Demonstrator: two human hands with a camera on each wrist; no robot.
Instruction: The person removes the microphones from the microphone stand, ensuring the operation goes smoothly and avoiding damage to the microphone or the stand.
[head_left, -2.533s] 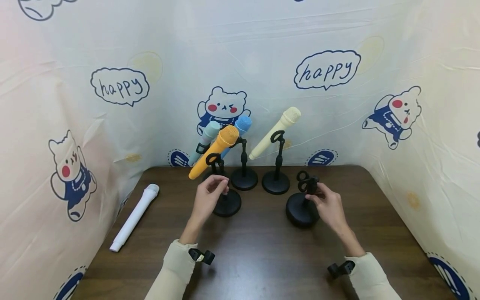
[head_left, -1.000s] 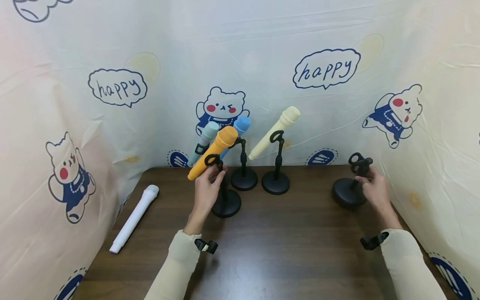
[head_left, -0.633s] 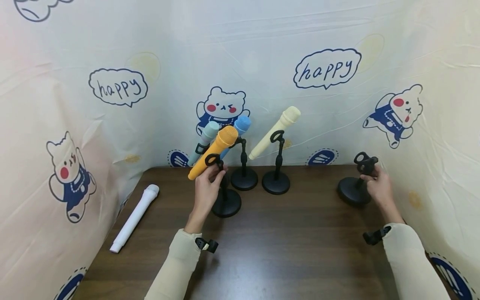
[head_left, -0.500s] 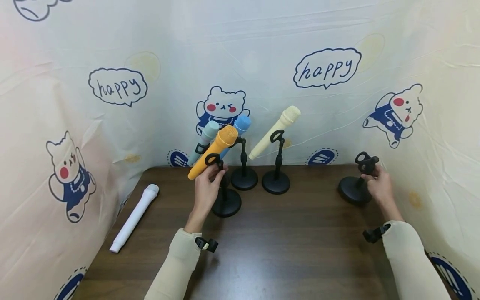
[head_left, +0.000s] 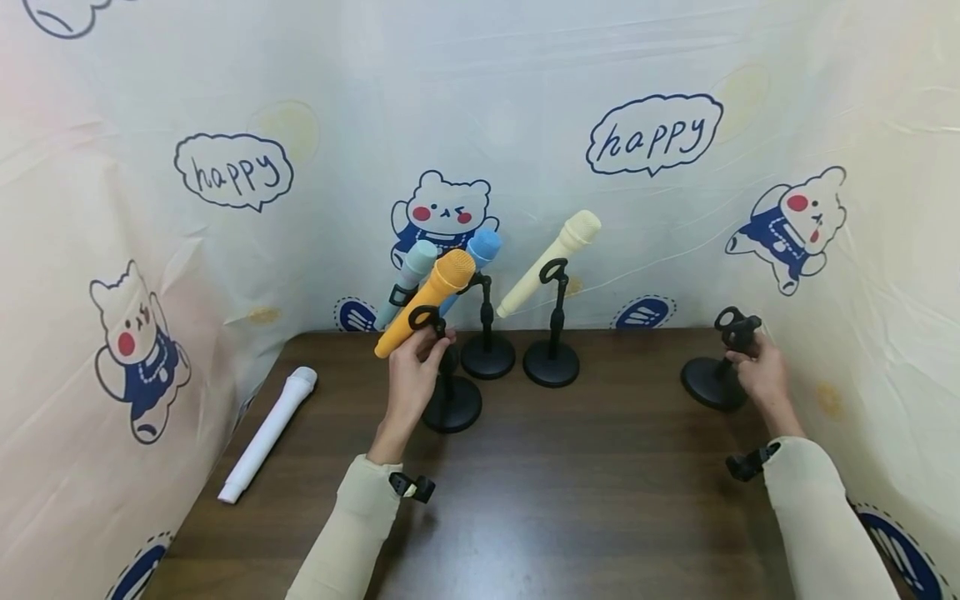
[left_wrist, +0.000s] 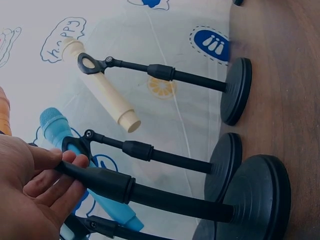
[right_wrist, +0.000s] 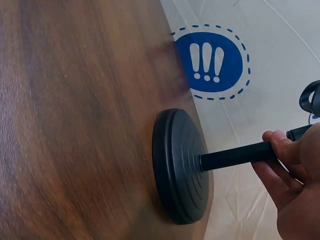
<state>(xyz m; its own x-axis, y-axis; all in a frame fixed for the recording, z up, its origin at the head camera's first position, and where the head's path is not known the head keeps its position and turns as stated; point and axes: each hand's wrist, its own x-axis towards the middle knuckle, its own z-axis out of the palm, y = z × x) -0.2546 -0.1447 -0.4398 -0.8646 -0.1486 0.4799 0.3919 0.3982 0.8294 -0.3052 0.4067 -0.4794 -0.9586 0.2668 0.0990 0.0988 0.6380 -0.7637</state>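
My left hand [head_left: 408,379] pinches the upper pole of a black desktop microphone stand [head_left: 453,408] that carries a tilted orange microphone [head_left: 431,300]. In the left wrist view, thumb and fingertips [left_wrist: 47,159] sit at the pole's thick collar. At the table's back right, my right hand [head_left: 763,379] grips the pole of another black microphone stand [head_left: 708,383], whose ring clip has no microphone in it. That stand's round base [right_wrist: 182,167] shows whole in the right wrist view, at the table's edge near the curtain. The clip is partly cut off there.
Behind the left hand, a blue microphone [head_left: 484,247] and a teal microphone [head_left: 411,275] rest in stands close together. A cream microphone [head_left: 551,262] leans in its stand to their right. One white microphone [head_left: 266,437] lies on the left of the wooden table [head_left: 585,500]. A printed curtain encloses the table.
Over the 2.5 seconds, my right hand has carried its stand right and back, barely moving in the last half second. My left hand has moved onto the orange microphone's stand and stays there.
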